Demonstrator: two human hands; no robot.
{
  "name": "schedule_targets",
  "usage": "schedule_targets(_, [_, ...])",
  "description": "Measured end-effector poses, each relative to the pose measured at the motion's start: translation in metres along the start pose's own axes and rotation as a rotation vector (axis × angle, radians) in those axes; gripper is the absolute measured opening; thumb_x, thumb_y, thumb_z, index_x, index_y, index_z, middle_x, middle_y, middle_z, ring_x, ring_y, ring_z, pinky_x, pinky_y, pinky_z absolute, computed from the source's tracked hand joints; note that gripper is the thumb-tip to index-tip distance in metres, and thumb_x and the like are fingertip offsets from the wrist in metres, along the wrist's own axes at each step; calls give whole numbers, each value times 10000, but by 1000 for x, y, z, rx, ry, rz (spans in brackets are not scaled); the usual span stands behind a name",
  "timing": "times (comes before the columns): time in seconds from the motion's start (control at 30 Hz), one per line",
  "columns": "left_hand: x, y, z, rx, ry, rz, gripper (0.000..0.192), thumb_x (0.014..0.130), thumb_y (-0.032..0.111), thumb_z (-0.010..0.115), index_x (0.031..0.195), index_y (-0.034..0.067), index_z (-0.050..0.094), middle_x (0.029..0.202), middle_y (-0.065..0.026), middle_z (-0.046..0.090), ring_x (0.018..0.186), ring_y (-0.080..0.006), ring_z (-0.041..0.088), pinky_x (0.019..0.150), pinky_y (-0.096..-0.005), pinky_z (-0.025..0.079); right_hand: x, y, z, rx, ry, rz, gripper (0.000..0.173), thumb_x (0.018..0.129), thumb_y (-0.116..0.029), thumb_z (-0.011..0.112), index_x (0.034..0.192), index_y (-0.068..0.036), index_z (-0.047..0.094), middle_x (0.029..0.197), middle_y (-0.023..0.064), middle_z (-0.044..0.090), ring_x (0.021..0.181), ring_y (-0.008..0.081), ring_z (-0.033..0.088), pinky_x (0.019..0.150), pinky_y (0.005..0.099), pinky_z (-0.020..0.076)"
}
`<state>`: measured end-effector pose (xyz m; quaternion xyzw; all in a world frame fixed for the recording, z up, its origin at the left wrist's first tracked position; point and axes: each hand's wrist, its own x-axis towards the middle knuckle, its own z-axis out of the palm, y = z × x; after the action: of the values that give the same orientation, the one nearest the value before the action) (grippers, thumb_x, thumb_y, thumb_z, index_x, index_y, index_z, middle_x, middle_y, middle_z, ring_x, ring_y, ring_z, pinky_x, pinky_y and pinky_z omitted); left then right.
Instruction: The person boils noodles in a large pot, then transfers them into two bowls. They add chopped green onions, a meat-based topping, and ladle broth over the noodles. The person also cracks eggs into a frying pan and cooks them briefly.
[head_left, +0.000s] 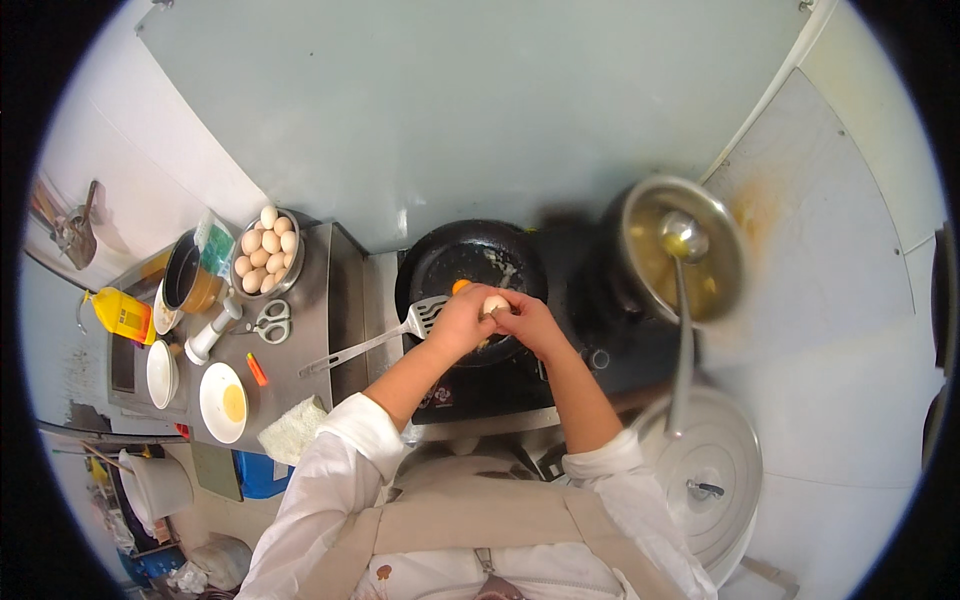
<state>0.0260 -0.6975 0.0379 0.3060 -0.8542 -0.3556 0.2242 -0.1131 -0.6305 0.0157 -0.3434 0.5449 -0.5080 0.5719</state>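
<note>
Above a black frying pan (444, 253), my left hand (466, 321) and my right hand (529, 321) together hold an egg (495, 303) between the fingertips. Whether its shell is cracked cannot be made out. Past my left fingers shows an orange egg yolk (460, 286) in the pan. Whitish bits (501, 264) lie on the pan's far right. A metal slotted turner (367, 349) leans over the pan's left rim, its head partly behind my left hand. My hands hide the pan's near middle.
Left, a steel counter (304, 247) holds a bowl of eggs (260, 251), scissors (273, 322), a white bowl with yellow liquid (217, 420) and a cloth (292, 431). Right stands a steel pot (724, 289) with a ladle (683, 337); below it is a large lid (720, 442).
</note>
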Motion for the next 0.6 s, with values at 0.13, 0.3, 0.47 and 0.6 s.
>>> schedule_targets(0.13, [-4, -12, 7, -123, 14, -47, 372, 678, -14, 604, 1047, 4, 556, 1000, -156, 560, 893, -282, 590, 772, -328, 498, 4, 4, -4, -269, -12, 12, 446, 752, -140, 611, 1171, -9, 535, 954, 78, 620, 804, 114, 585, 715, 248, 474])
schedule_targets(0.3, [-10, -25, 7, -88, -45, 23, 407, 682, -47, 566, 1085, 4, 529, 1108, -169, 504, 963, -318, 555, 815, -333, 474, 0, 11, -4, -703, 16, -264, 474, 751, -187, 616, 1181, -13, 514, 1024, 180, 597, 927, 283, 587, 814, 331, 454])
schedule_targets(0.47, [-16, -9, -1, 53, -74, 193, 463, 681, -36, 575, 1132, 26, 490, 1164, -169, 466, 1077, -359, 473, 898, -352, 418, -8, 2, 0, -938, 45, -324, 540, 758, -235, 632, 1228, -27, 464, 1063, 201, 580, 992, 338, 551, 846, 373, 440])
schedule_targets(0.6, [-27, 16, -10, 17, -49, 241, 519, 673, -8, 629, 1162, 11, 456, 1156, -157, 482, 1093, -352, 463, 904, -365, 414, -39, -29, 8, -762, 97, -206, 555, 777, -265, 629, 1249, -37, 444, 1037, 191, 597, 911, 323, 591, 790, 360, 462])
